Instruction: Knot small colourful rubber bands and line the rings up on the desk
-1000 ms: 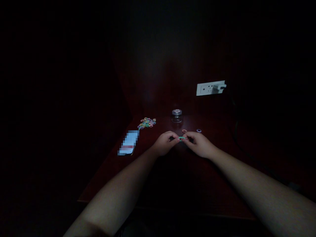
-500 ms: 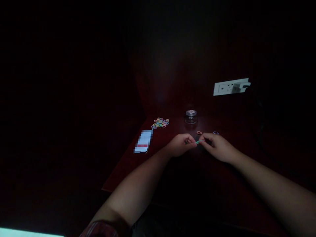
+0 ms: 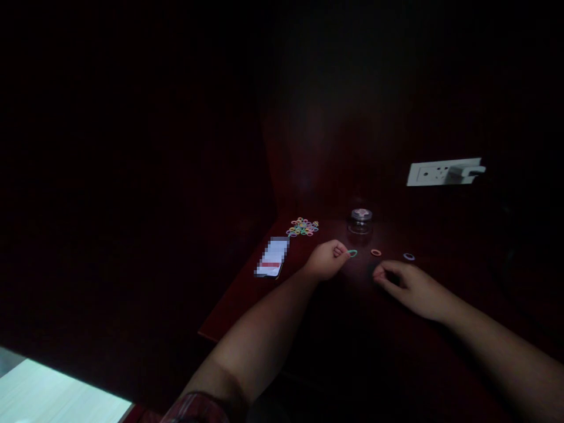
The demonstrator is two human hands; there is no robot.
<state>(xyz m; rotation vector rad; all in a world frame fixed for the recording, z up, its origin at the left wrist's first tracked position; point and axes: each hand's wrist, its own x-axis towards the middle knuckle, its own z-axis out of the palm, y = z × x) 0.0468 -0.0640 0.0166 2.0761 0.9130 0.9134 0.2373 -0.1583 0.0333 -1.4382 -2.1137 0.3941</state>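
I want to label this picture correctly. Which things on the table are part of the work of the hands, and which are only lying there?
In use: left hand pinching green band; right hand; orange band; purple band; band pile.

Lying about: jar, card, wall socket.

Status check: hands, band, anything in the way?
Left hand pinching green band. Right hand apart, empty as far as visible, resting on dark table. Orange ring and purple ring lie just beyond.

small green band [image 3: 352, 253], pinched at left fingertips
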